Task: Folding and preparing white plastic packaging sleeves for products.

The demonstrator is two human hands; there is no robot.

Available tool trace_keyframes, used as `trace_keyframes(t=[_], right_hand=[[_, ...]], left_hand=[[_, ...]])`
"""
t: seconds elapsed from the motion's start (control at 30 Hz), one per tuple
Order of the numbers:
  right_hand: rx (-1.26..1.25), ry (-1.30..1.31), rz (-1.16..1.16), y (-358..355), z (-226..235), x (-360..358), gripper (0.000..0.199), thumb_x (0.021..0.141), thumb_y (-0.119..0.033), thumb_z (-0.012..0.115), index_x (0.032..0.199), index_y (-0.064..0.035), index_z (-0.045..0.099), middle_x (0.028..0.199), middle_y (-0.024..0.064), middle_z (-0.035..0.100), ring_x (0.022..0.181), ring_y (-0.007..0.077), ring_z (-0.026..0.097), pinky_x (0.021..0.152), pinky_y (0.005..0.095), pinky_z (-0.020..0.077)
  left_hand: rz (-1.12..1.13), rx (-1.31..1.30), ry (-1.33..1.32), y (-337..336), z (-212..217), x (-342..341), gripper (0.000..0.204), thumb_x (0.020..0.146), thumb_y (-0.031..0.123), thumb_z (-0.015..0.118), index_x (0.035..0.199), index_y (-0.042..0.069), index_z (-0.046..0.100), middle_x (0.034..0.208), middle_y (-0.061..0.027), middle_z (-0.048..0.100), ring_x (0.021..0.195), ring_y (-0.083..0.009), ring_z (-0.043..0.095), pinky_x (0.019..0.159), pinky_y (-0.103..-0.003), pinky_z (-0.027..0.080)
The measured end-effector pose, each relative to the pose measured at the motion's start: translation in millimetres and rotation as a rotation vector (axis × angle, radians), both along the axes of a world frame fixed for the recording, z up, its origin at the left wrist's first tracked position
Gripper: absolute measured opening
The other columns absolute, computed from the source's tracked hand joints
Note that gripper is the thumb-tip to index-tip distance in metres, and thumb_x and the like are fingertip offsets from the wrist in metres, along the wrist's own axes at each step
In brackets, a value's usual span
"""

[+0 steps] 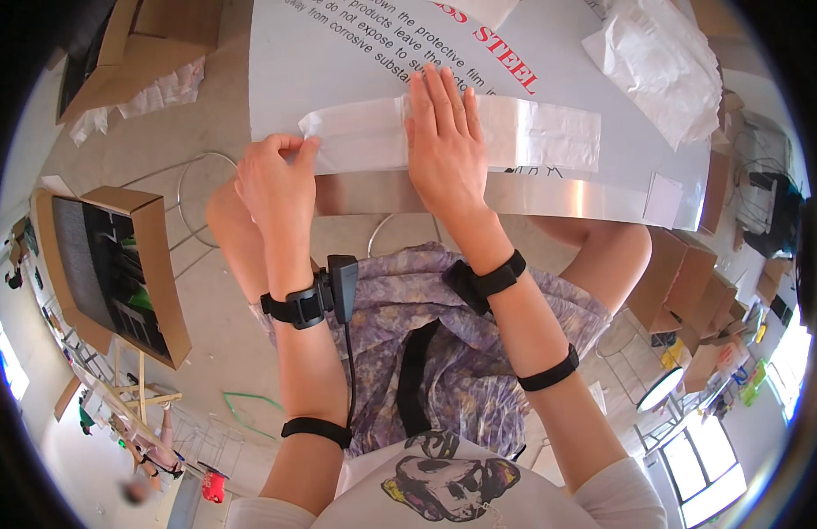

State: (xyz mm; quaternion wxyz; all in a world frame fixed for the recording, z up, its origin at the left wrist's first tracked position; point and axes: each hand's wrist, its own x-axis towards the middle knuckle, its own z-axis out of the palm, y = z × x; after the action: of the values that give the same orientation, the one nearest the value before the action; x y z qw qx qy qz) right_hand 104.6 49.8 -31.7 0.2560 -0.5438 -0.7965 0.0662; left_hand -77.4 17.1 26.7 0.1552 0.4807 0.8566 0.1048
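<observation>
A long, flat sleeve of translucent white plastic [563, 132] lies across the film-covered table [316, 66] in front of me, close to its near edge. My left hand [274, 181] pinches the left end of the sleeve between thumb and fingers. Flat on the middle of it rests my right hand [448, 145], fingers stretched out and pointing away from me. Under the right hand, part of the sleeve is hidden. Just nearer to me runs the table's bare, shiny metal edge [558, 196].
Crumpled white plastic bags [660, 70] lie at the table's far right, with a small pale card [662, 201] near its right corner. An open cardboard box [152, 256] with dark and green contents stands at left. More cardboard boxes [677, 273] stand at right. People are in the lower left background.
</observation>
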Motion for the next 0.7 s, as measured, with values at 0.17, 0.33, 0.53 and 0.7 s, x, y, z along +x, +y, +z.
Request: trace_keyframes(t=[0.17,0.33,0.53,0.7], right_hand=[[0.025,0.103,-0.006,-6,18,1,0.043,0.092,-0.007,0.056,0.134,0.0009,0.052,0.141,0.0159,0.053,0.137,0.0329,0.045,0.114,0.0490,0.0345],[-0.002,0.093,0.096,-21,12,11,0.036,0.088,-0.002,0.055,0.123,0.0029,0.058,0.133,0.0175,0.058,0.133,0.0337,0.049,0.111,0.0474,0.0398],[-0.061,0.432,0.004,-31,49,12,0.029,0.089,-0.001,0.060,0.117,0.0037,0.059,0.119,0.0150,0.063,0.114,0.0321,0.061,0.098,0.0433,0.0492],[-0.676,1.201,-0.277,-28,86,27,0.042,0.093,-0.017,0.069,0.125,0.0016,0.050,0.106,0.0116,0.065,0.097,0.0162,0.063,0.081,0.0305,0.0516]], left_hand=[[0.242,0.181,-0.373,4,28,17,0.022,0.087,0.022,0.071,0.095,0.003,0.064,0.089,-0.0086,0.068,0.084,-0.0227,0.064,0.078,-0.035,0.049],[0.246,0.348,-0.475,6,45,37,0.031,0.085,0.011,0.073,0.110,0.002,0.056,0.088,-0.0076,0.066,0.083,-0.0161,0.062,0.073,-0.029,0.049],[0.087,0.527,-0.562,2,43,73,0.043,0.084,0.005,0.073,0.119,0.004,0.049,0.088,-0.0068,0.067,0.085,-0.0147,0.063,0.072,-0.028,0.049],[-0.070,0.483,-0.730,1,29,112,0.044,0.083,0.004,0.072,0.120,0.004,0.048,0.088,-0.0075,0.068,0.089,-0.0184,0.065,0.078,-0.031,0.049]])
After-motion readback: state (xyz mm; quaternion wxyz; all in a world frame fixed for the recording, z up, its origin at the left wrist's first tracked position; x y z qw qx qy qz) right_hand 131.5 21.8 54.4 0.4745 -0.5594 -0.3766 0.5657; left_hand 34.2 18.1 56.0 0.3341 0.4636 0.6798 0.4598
